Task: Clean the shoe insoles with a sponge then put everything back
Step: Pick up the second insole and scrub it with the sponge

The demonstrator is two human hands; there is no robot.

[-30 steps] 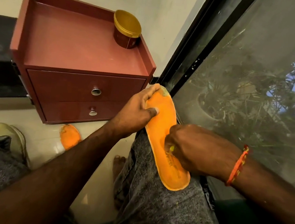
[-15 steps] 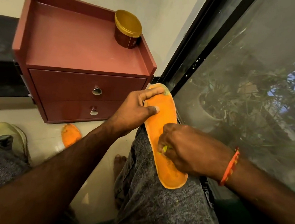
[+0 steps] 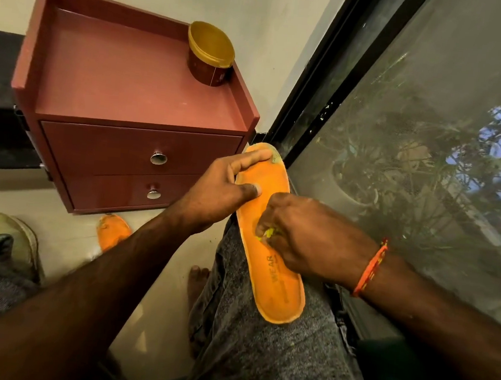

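An orange insole (image 3: 282,292) lies along my right thigh, toe end pointing away. My left hand (image 3: 222,189) grips its toe end, fingers over the far edge and thumb pressed on the top face. My right hand (image 3: 305,237) is curled around a small yellow-green sponge (image 3: 266,233), mostly hidden in the fist, and presses it on the insole's middle. A second orange insole (image 3: 112,230) lies on the floor in front of the cabinet. A pale shoe (image 3: 6,235) stands on the floor at the left.
A red-brown two-drawer cabinet (image 3: 131,155) stands against the wall ahead, with a gold-lidded jar (image 3: 210,54) on its top. A dark-framed mesh window (image 3: 398,142) runs close along my right side. My bare foot (image 3: 197,279) rests on the pale floor.
My right hand with the sponge has slid up the insole from near the heel toward the middle, uncovering the printed heel area. My left hand has kept its grip on the toe end.
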